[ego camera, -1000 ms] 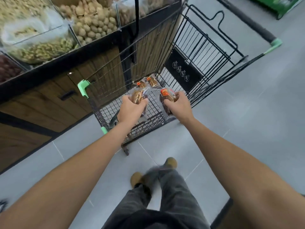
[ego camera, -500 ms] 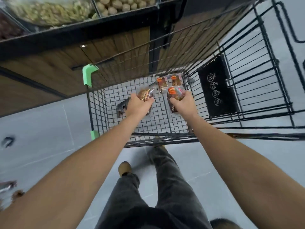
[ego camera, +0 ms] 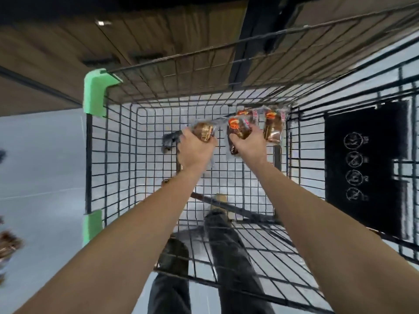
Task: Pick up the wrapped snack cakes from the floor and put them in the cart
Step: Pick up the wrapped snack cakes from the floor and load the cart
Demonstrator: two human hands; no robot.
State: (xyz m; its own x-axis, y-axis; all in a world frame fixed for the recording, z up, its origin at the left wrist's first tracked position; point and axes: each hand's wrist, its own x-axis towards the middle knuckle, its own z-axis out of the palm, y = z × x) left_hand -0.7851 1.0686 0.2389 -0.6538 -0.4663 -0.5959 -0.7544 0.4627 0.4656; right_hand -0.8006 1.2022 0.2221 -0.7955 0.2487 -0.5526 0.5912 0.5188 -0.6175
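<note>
With both arms stretched down into the black wire cart [ego camera: 136, 177]. Gripping 1 wrapped snack cake [ego camera: 204, 131] in the curled fingers of the left hand [ego camera: 196, 151], low inside the basket. Clutching a 2nd cake [ego camera: 238, 132] the same way in the right hand [ego camera: 248, 146]. Just beside that, 2 more cakes [ego camera: 273, 129] lying at the basket's far corner. Outside on the floor, at the left edge, a blurred brown packet [ego camera: 9, 243], too smeared to identify.

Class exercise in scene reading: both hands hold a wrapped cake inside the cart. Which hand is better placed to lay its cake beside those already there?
Probably the right hand: its held cake hangs beside the lying cake in the far corner of the cart; the left hand is farther off.
</note>
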